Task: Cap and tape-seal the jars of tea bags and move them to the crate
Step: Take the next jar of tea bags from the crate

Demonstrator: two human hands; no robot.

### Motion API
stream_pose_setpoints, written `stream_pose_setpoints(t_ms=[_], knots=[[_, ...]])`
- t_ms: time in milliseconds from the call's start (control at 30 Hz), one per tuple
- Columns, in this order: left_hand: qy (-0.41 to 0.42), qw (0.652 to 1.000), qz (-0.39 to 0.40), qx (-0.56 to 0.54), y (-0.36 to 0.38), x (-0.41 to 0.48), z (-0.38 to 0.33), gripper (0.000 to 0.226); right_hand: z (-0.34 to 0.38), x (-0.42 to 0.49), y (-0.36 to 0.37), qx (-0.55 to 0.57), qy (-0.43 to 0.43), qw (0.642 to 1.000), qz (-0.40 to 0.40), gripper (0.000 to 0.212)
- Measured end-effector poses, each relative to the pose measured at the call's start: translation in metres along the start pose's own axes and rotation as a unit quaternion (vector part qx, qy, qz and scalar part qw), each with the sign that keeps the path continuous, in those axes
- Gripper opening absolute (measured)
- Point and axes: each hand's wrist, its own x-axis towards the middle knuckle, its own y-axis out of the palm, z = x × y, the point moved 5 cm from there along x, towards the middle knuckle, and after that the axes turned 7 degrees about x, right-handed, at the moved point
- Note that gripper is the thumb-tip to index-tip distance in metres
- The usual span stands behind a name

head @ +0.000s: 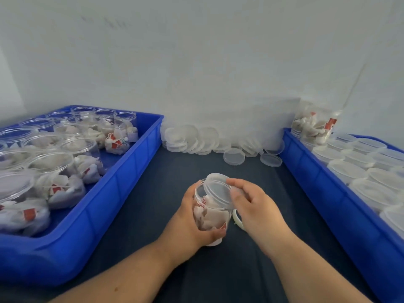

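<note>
The plastic jar (211, 212) of tea bags, likely light and slick, sits over the surface (153, 193) in the left hand's (190, 221) curled grip, best held round its body, while the right hand (254, 206) pinches the lid (217, 189) tilted on its mouth.

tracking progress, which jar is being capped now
The jar gripped by the left hand, with the right hand holding a tilted lid at its mouth; the open jars in the left crate are untouched.
</note>
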Motion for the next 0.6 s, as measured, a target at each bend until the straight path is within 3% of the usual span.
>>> stream_pose_setpoints(t_ms=[133, 200, 300, 400, 500, 600], knots=[[0.011, 1.0, 0.008, -0.01, 0.003, -0.002, 0.0, 0.094, 0.009, -0.006, 0.016, -0.1, -0.068, 0.992, 0.023, 0.06], [0.016, 1.0, 0.009, 0.001, 0.003, -0.002, 0.0, 0.097, 0.012, -0.004, 0.02, -0.128, -0.08, 0.989, 0.005, 0.068], [0.012, 1.0, 0.022, -0.009, 0.003, -0.001, 0.005, 0.098, 0.013, 0.001, 0.022, -0.119, -0.104, 0.987, 0.003, 0.054], [0.01, 0.999, 0.033, -0.022, 0.002, -0.001, 0.008, 0.099, 0.013, 0.005, 0.017, -0.073, -0.133, 0.987, 0.055, 0.04], [0.007, 1.0, 0.03, 0.002, 0.001, -0.002, 0.007, 0.112, 0.013, 0.008, 0.013, -0.058, -0.156, 0.979, 0.121, 0.042], [-0.001, 1.0, 0.012, 0.023, -0.002, -0.003, 0.01, 0.124, 0.011, 0.011, 0.013, -0.056, -0.173, 0.974, 0.134, 0.047]])
